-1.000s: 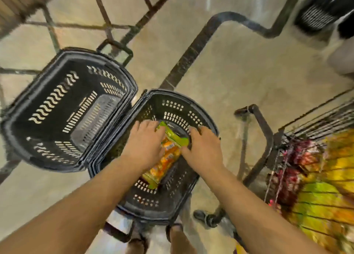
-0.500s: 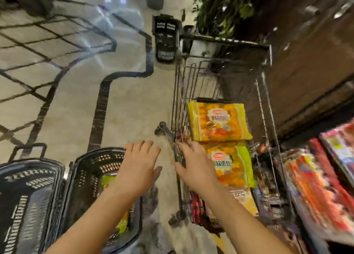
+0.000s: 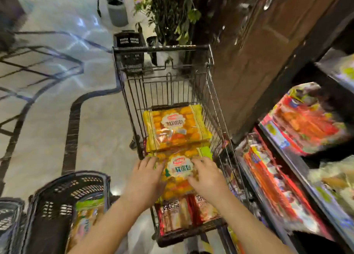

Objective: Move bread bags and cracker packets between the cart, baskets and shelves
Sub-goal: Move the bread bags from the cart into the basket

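A wire shopping cart (image 3: 162,48) stands in front of me. Two yellow-orange bread bags lie in it, the far bread bag (image 3: 176,128) partly overlapping the near bread bag (image 3: 179,169). My left hand (image 3: 145,177) lies against the near bag's left side and my right hand (image 3: 207,177) rests on its right side, fingers fairly straight. Red cracker packets (image 3: 178,213) lie at the cart's near end, below my wrists. To the lower left a black plastic basket (image 3: 63,192) holds a green and orange packet (image 3: 86,215).
A second black basket (image 3: 9,215) sits at the far left edge. Shelves (image 3: 287,177) full of colourful packets run along the right. Beyond the cart stand another black basket (image 3: 130,42), a potted plant (image 3: 168,14) and a brown wooden wall. Tiled floor lies to the left.
My hands left the green and orange packet in the basket, swung right over the cart, and now touch the near bread bag. The view turned from the baskets to the cart.
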### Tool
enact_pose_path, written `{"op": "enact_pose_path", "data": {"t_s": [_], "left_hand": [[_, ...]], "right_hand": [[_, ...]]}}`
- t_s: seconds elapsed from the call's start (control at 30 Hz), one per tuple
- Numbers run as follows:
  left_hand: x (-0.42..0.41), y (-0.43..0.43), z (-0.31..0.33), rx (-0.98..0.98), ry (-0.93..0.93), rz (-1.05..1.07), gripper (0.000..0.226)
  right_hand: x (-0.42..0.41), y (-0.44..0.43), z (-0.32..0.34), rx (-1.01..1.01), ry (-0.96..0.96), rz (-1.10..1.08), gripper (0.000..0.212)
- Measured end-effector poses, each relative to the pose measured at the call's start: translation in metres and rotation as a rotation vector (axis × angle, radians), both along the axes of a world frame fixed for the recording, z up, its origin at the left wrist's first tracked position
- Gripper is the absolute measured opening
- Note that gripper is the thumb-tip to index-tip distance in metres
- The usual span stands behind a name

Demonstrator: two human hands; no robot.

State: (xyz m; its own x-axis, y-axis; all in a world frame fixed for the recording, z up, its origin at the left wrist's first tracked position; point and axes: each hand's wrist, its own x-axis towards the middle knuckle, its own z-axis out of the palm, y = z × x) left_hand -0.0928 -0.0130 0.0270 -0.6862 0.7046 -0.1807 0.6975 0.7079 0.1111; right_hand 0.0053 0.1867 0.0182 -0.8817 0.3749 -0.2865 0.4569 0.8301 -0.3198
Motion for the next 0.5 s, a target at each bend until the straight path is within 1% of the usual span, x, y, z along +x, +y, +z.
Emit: {"op": "enact_pose_path", "data": {"t_s": [0.13,0.2,0.27,0.4,0.5], "left_hand": [[0.018,0.043,-0.013,-0.069,-0.105,0.091,0.063],[0.021,0.059,-0.018,-0.116,-0.143,0.136,0.062],[0.021,0.072,-0.023,-0.153,-0.171,0.157,0.063],[0.013,0.082,-0.039,-0.181,-0.222,0.217,0.062],[0.005,0.085,-0.058,-0.163,-0.334,0.326,0.066]], "right_hand": [[0.008,0.051,-0.022,-0.047,-0.056,0.021,0.06],[0.007,0.07,-0.028,-0.06,-0.085,0.046,0.057],[0.002,0.084,-0.034,-0.077,-0.105,0.065,0.059],[-0.006,0.104,-0.048,-0.098,-0.133,0.068,0.06],[-0.011,0.116,-0.062,-0.171,-0.137,0.023,0.061]]}}
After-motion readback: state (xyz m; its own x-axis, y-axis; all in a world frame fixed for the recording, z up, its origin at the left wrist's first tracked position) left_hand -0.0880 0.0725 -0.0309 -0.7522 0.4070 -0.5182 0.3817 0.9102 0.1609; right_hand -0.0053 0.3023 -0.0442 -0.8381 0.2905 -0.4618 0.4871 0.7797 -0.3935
